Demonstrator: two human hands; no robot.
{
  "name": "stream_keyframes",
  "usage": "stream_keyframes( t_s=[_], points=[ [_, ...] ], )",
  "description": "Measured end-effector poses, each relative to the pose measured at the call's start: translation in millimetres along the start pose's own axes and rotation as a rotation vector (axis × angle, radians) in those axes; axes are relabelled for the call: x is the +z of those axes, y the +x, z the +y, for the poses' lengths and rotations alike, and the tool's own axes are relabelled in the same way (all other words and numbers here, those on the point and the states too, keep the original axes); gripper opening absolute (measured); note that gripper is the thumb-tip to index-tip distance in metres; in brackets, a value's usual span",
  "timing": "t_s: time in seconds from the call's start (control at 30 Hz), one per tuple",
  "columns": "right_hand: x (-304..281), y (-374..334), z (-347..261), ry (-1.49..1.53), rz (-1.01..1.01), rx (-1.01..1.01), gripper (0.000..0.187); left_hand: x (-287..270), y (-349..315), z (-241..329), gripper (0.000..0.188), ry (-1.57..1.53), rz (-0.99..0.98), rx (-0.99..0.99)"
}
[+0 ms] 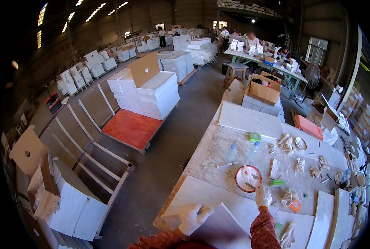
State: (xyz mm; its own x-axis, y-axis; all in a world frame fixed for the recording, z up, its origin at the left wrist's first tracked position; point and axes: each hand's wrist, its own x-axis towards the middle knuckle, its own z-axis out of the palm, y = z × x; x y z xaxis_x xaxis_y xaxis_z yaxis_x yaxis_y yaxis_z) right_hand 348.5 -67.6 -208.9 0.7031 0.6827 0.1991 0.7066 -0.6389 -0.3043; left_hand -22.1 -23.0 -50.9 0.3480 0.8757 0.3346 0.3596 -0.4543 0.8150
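Note:
My left hand (pixel 192 219), in a white knit glove, grips the upper edge of a thin white marble slab (pixel 223 227) that appears tilted up toward me. Beneath it, a larger pale marble slab (pixel 199 193) lies flat on the table. My right hand (pixel 262 196), also gloved, is closed beside a red-rimmed white bowl (pixel 237 184) holding white paste. From its fingers a narrow putty knife (pixel 250 185) reaches over the bowl; the handle is hidden in the glove. A white bottle-like container (pixel 246 171) with a narrow tip leans inside the bowl.
Around the bowl are a marker (pixel 226 164), two plastic bottles (pixel 230 153), green boxes (pixel 277 182), loose gloves (pixel 287 144) and an orange tape ring (pixel 295 206). Leftward stand a red-topped pallet (pixel 131 126) with stacked white slabs (pixel 158 97) and a metal rack (pixel 96 166). People work farther back.

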Motion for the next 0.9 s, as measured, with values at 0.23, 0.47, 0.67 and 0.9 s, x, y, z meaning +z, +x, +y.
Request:
stream_keyframes(
  t_s=[0.23, 0.47, 0.67, 0.9],
  points=[
    [45, 26, -6, -0.212, -0.126, 0.063, 0.026, 3, -3, -5, 0.040, -0.033, 0.049, 0.016],
    [20, 37, -30, -0.243, -0.106, 0.138, 0.019, -2, -2, -1, 0.038, -0.021, 0.017, -0.006],
    [12, 41, -36, -0.450, -0.110, 0.013, 0.017, 0, 2, 14, 0.030, -0.082, 0.018, -0.045],
    [4, 33, -18, 0.093, -0.133, -0.005, 0.019, 3, -10, -5, 0.022, -0.147, -0.125, -0.213]
  ],
)
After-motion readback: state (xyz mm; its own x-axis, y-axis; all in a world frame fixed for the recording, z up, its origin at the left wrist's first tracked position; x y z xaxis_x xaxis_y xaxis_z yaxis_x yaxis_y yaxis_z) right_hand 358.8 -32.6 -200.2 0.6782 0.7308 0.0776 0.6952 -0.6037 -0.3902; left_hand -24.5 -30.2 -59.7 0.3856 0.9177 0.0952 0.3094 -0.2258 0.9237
